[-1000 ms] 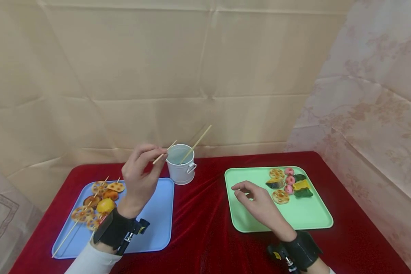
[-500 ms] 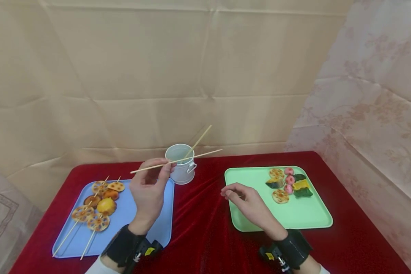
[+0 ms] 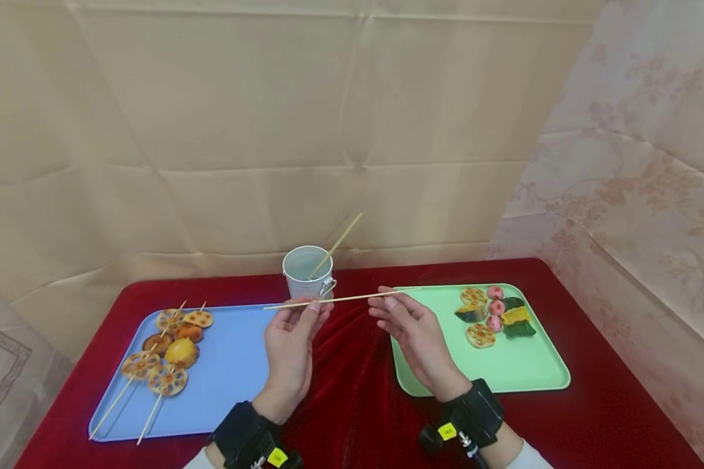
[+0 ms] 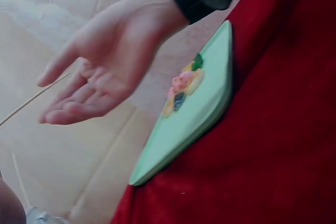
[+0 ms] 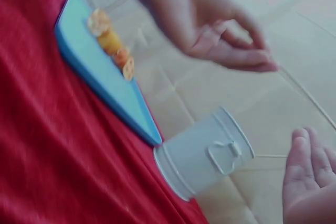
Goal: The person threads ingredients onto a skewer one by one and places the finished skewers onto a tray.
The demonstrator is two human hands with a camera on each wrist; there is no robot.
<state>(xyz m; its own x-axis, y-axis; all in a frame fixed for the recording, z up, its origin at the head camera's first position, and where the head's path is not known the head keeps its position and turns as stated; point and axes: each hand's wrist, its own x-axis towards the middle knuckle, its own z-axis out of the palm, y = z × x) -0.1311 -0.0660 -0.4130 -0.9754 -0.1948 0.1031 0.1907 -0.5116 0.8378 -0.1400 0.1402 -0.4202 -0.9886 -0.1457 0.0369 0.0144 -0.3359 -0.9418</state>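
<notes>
My left hand [image 3: 293, 348] pinches a thin bamboo skewer [image 3: 346, 299] between thumb and fingertips, in front of the white bucket. The skewer lies nearly level and its far end reaches across to my right hand [image 3: 410, 329]. There the thumb and fingers are extended and apart, with the skewer's end between them in the left wrist view, where the right hand [image 4: 115, 59] shows its palm. In the right wrist view the left hand [image 5: 220, 30] has its fingertips together on the skewer [image 5: 307, 95].
A small white bucket [image 3: 308, 286] holds another skewer [image 3: 345, 236]. On the left, a blue tray [image 3: 234, 365] bears two loaded skewers with lotus root slices [image 3: 168, 380]. On the right, a green tray [image 3: 504, 371] carries lotus slices, pink balls [image 3: 495, 308] and pumpkin pieces [image 3: 470, 314].
My left hand has brought the skewer from beside the bucket rightward and down toward me. My right hand has opened its fingers and turned up at the skewer's far end.
</notes>
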